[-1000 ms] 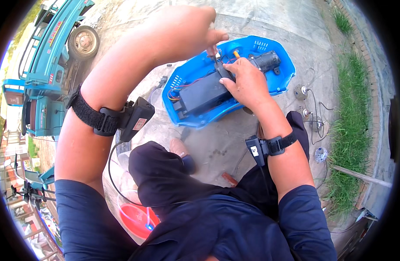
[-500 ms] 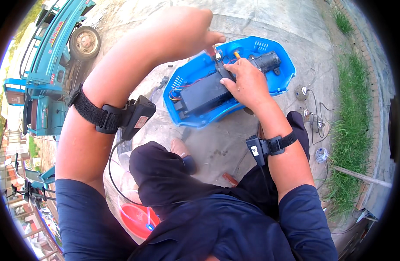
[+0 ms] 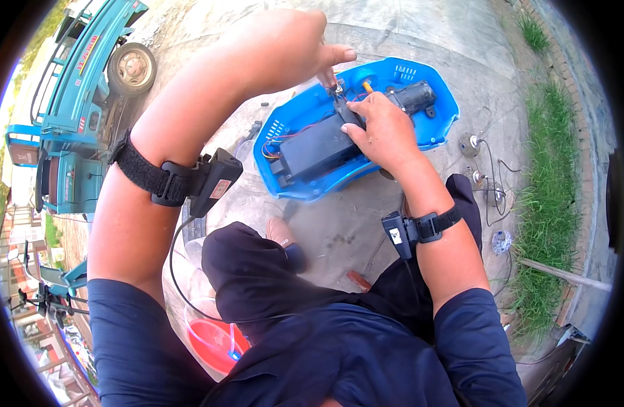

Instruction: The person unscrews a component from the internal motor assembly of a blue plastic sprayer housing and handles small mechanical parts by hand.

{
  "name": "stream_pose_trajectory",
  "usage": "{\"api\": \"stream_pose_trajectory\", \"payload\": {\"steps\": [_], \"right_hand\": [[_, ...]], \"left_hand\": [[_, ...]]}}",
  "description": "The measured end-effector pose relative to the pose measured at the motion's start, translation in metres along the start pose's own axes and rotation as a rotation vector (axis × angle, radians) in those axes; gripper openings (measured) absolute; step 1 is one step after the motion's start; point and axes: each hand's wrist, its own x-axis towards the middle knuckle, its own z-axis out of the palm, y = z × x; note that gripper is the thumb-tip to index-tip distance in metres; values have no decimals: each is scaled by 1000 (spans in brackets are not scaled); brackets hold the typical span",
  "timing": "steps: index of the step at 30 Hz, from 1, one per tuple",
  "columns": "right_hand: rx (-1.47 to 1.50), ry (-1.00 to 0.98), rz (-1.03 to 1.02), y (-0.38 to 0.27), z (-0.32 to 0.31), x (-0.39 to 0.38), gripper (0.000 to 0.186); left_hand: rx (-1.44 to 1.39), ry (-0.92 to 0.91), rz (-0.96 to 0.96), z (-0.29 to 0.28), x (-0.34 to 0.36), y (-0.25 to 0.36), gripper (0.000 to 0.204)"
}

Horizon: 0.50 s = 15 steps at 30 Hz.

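Note:
A blue plastic housing [image 3: 430,122] lies on the ground in front of me, its inside facing up. A black rectangular box [image 3: 318,152] and a black cylindrical motor-like part [image 3: 417,97] sit in it, with thin coloured wires around them. My right hand [image 3: 383,132] grips a black bar-like piece [image 3: 346,112] at the end of the box, thumb on the near side. Above the far rim, my left hand [image 3: 291,54] bends downward, thumb stretched out and apart. Its fingertips touch a small metallic piece [image 3: 337,89] beside the bar; its other fingers are mostly hidden.
To the right, several round items with cables [image 3: 471,144] lie beside a grass strip [image 3: 546,224]. A red basin [image 3: 213,346] is near my left side. A teal cargo vehicle [image 3: 71,122] stands at the far left. A reddish block [image 3: 358,280] lies between my feet.
My left thumb has stretched out away from its fingers, which stay at the small metallic piece. The housing has shifted very slightly; my right hand keeps its grip.

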Motion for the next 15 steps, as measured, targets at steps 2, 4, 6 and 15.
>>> {"api": "stream_pose_trajectory", "payload": {"steps": [2,4,6,15], "right_hand": [[-1,-1,3,0,-1,0,38],[-4,-12,10,-1,-1,0,39],[-13,-7,5,-2,-1,0,39],[-27,-1,13,-1,0,0,39]], "left_hand": [[-18,-20,2,-1,-1,3,37],[-2,-25,70,0,-2,2,34],[16,-29,136,3,-4,-4,32],[-91,12,11,7,-1,-4,36]]}}
